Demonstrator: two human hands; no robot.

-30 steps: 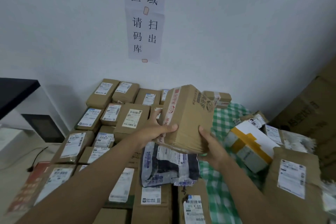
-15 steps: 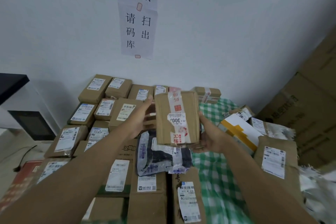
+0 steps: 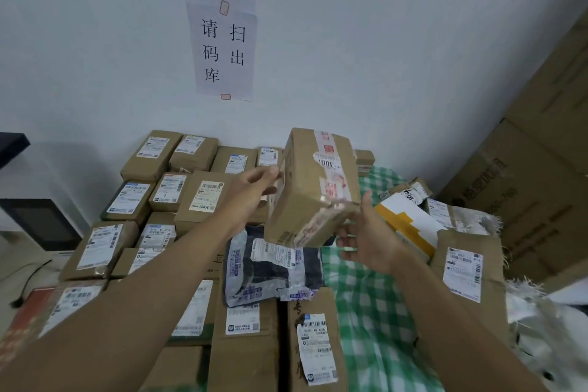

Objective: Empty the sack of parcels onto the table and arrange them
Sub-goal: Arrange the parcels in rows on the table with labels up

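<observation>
Since the earlier frame, the taped cardboard box (image 3: 313,188) has been tipped so its taped face is turned up and toward 1 o'clock, and it's been lifted a bit higher off the pile.

Biggest thing in view: the tabletop (image 3: 375,305), covered by a green checked cloth, with rows of brown parcels (image 3: 203,191) already laid out from 9 to 12 o'clock. A sack (image 3: 547,328) is slumped at 4 o'clock, frayed edge showing. A grey plastic mailer (image 3: 270,267) is lying right under the held box.

The box is held in the air by both hands: the left hand (image 3: 254,188) is pinching its edge at 9 o'clock, the right hand (image 3: 366,239) is cupped under the lower corner at 5 o'clock, fingers loosely curled.

What could probably go wrong: it's only caught by an edge and a corner, so a slip could be had mid-turn, and the box would get dropped on the mailer or the neat rows knocked crooked.
</observation>
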